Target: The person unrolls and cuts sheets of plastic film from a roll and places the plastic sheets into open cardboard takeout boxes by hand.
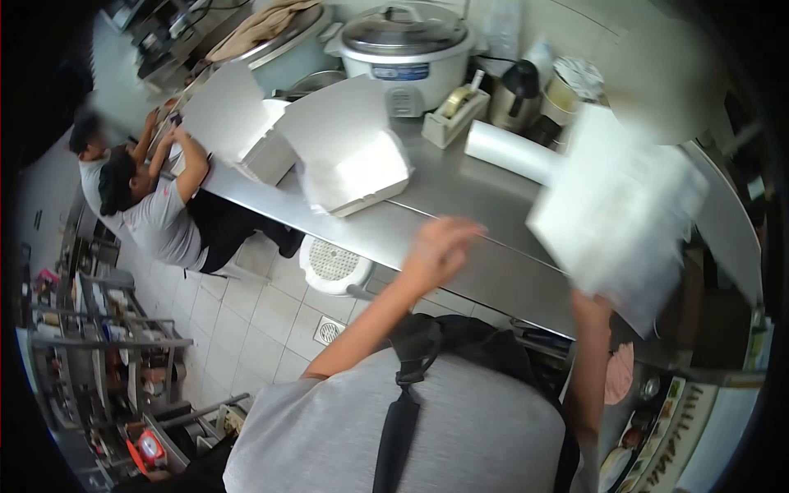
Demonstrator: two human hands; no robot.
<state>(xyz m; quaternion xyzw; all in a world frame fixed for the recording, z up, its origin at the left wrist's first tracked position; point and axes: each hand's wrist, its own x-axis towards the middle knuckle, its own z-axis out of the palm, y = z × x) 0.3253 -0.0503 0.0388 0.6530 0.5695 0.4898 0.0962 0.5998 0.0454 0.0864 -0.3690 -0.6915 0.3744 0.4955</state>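
Note:
My left hand hovers over the front of the steel counter. Its fingers are loosely bent and a little apart, with nothing in them. On the right, my right hand grips the lower edge of a white cardboard box, which is raised, tilted and blurred by motion. My right fingers are partly hidden behind it. Two more white cardboard boxes stand on the counter with lids up: a near one with a thin white lining, and another to its left.
Behind the boxes are a rice cooker, a tape dispenser and a white roll. Two people in grey shirts sit at the counter's left end. A white stool stands below. Shelving is at lower left.

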